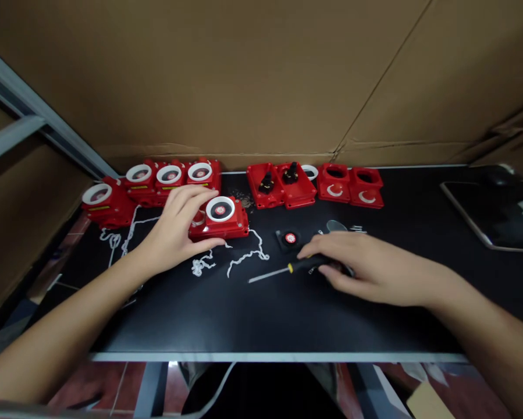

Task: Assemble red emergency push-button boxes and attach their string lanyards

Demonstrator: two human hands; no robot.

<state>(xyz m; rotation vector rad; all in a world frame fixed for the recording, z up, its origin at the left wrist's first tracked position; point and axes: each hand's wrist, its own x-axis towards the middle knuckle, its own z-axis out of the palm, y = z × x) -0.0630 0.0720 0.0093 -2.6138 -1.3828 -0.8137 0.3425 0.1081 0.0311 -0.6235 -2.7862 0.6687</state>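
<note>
My left hand [186,224] is closed around the left end of a red call-point box [227,226], which has a white ring round a dark disc on its top. White cord [248,254] trails on the table in front of that box. In my right hand [352,262] is a screwdriver [302,265] with a black handle and yellow collar, its metal blade pointing left, low over the tabletop. Just beyond the screwdriver lies a small black part [288,238] with a red and white centre. A clear round disc [335,226] rests behind my right hand.
More assembled red boxes [169,177] stand at the back left, some with cords. Two open red housings [281,187] with black switches sit at the back middle. Red covers [351,187] lie to their right. A dark tablet-like slab [492,212] is at far right; cardboard [261,75] walls the back.
</note>
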